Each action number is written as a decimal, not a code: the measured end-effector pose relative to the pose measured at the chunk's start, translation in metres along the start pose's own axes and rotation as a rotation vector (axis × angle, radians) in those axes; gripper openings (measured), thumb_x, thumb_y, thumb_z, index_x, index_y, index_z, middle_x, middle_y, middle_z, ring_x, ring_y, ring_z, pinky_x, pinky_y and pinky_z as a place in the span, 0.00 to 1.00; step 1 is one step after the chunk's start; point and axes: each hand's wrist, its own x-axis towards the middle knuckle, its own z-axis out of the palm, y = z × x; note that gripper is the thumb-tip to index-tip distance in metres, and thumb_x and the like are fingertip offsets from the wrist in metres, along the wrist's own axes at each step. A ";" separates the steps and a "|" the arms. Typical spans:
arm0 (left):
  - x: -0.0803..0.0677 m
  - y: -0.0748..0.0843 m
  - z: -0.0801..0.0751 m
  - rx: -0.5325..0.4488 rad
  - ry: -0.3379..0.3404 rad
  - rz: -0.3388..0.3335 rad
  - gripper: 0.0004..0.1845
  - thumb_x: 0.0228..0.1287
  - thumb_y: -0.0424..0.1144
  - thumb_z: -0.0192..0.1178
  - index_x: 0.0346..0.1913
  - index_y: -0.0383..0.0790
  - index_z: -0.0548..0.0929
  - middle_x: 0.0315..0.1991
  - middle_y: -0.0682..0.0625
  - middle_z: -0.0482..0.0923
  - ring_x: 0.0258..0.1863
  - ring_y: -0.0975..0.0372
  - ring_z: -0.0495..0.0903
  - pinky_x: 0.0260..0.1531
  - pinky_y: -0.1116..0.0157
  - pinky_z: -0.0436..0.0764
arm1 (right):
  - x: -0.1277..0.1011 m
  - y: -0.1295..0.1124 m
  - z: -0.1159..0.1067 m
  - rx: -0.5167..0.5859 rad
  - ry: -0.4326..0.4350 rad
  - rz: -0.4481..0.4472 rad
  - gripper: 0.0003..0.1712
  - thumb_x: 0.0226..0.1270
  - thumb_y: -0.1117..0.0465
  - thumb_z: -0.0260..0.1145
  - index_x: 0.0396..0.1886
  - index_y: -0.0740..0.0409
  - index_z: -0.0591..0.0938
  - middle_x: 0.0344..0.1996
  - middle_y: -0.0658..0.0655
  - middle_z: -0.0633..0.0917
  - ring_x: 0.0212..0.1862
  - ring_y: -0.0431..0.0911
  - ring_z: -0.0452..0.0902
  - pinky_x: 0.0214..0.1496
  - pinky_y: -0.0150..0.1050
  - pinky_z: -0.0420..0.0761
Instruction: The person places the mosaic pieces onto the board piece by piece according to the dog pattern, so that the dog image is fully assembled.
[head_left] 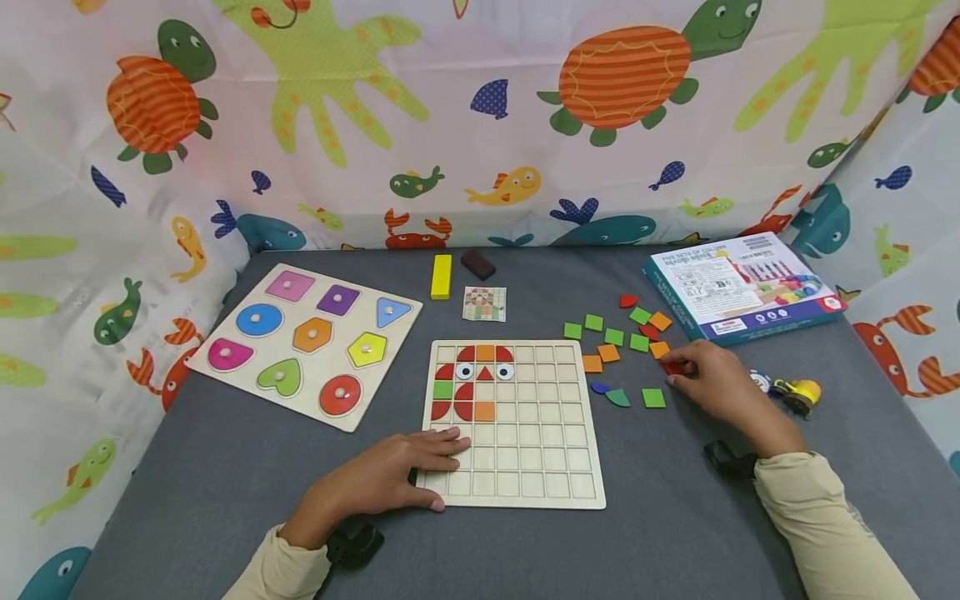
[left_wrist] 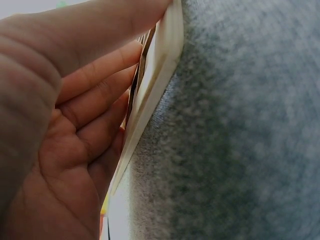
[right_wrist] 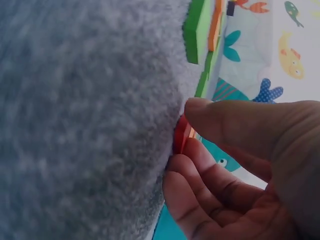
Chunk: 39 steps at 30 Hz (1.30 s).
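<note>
My left hand [head_left: 384,473] rests with extended fingers on the left edge of a wooden grid board [head_left: 534,460]. In the left wrist view its thumb presses the board's pale edge [left_wrist: 159,75]. Red, green and orange tiles and two round eye pieces [head_left: 505,372] fill some of the upper left cells. To the right of the board, my right hand [head_left: 712,385] pinches a small red tile [right_wrist: 181,134] between thumb and fingers, low at the cloth. Loose green square tiles [head_left: 613,337], orange square tiles [head_left: 608,353] and a green quarter-round tile [head_left: 618,397] lie near it.
A wooden shape puzzle [head_left: 247,367] with knobbed pieces lies at the left. Behind the board are a yellow block [head_left: 441,277], a dark brown block [head_left: 477,264] and a pattern card [head_left: 484,304]. At the right stand a flat box [head_left: 738,283] and a small yellow-black toy [head_left: 799,395].
</note>
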 end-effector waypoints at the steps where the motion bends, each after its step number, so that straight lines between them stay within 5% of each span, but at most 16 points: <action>1: 0.000 0.000 0.000 0.000 0.000 0.000 0.32 0.56 0.45 0.72 0.64 0.44 0.77 0.69 0.60 0.65 0.72 0.64 0.56 0.66 0.54 0.63 | 0.001 -0.001 0.001 -0.006 0.000 -0.005 0.15 0.61 0.70 0.68 0.48 0.69 0.83 0.36 0.61 0.78 0.35 0.51 0.70 0.34 0.43 0.71; 10: 0.001 0.000 0.000 -0.001 -0.002 -0.003 0.32 0.56 0.45 0.72 0.64 0.44 0.77 0.69 0.60 0.65 0.72 0.64 0.56 0.66 0.54 0.63 | 0.004 -0.011 0.004 -0.026 0.055 -0.001 0.17 0.60 0.73 0.61 0.50 0.71 0.81 0.38 0.66 0.80 0.33 0.51 0.71 0.33 0.43 0.72; 18: 0.000 0.001 0.001 -0.002 0.000 -0.003 0.31 0.55 0.45 0.72 0.63 0.43 0.78 0.69 0.59 0.65 0.72 0.63 0.57 0.66 0.53 0.63 | 0.006 -0.018 0.006 -0.029 0.055 0.055 0.16 0.63 0.73 0.59 0.50 0.71 0.81 0.46 0.72 0.79 0.41 0.58 0.73 0.42 0.55 0.76; 25: 0.001 0.002 0.000 -0.001 -0.005 -0.009 0.31 0.56 0.44 0.72 0.63 0.43 0.79 0.69 0.59 0.65 0.72 0.63 0.57 0.66 0.54 0.62 | 0.008 -0.032 0.006 0.017 0.071 0.056 0.10 0.66 0.67 0.64 0.45 0.65 0.84 0.34 0.59 0.82 0.33 0.50 0.74 0.34 0.45 0.75; 39: 0.000 -0.001 0.001 -0.014 0.003 0.001 0.31 0.56 0.45 0.72 0.64 0.44 0.78 0.69 0.60 0.65 0.72 0.64 0.56 0.66 0.54 0.63 | 0.034 -0.087 0.032 0.125 -0.023 -0.125 0.10 0.64 0.69 0.66 0.44 0.64 0.86 0.36 0.54 0.86 0.36 0.45 0.78 0.38 0.42 0.79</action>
